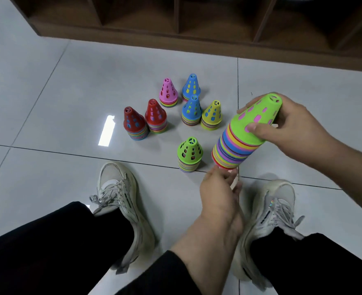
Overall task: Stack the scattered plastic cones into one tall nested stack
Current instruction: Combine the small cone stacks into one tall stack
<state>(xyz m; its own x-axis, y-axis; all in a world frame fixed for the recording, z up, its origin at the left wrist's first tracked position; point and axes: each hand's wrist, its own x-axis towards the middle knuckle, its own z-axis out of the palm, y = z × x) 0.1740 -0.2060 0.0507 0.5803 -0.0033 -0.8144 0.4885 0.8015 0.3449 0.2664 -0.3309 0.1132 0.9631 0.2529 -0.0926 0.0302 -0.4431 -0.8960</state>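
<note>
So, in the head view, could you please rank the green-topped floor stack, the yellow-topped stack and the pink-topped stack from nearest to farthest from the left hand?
From the left hand:
1. green-topped floor stack, just up-left of it.
2. yellow-topped stack, farther back.
3. pink-topped stack, rear of the group.

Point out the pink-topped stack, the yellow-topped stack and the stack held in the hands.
pink-topped stack (167,90), head view, on the side of its top cone.
yellow-topped stack (213,112), head view, on the top cone's side.
held stack (258,116), head view, on its green top cone.
</note>
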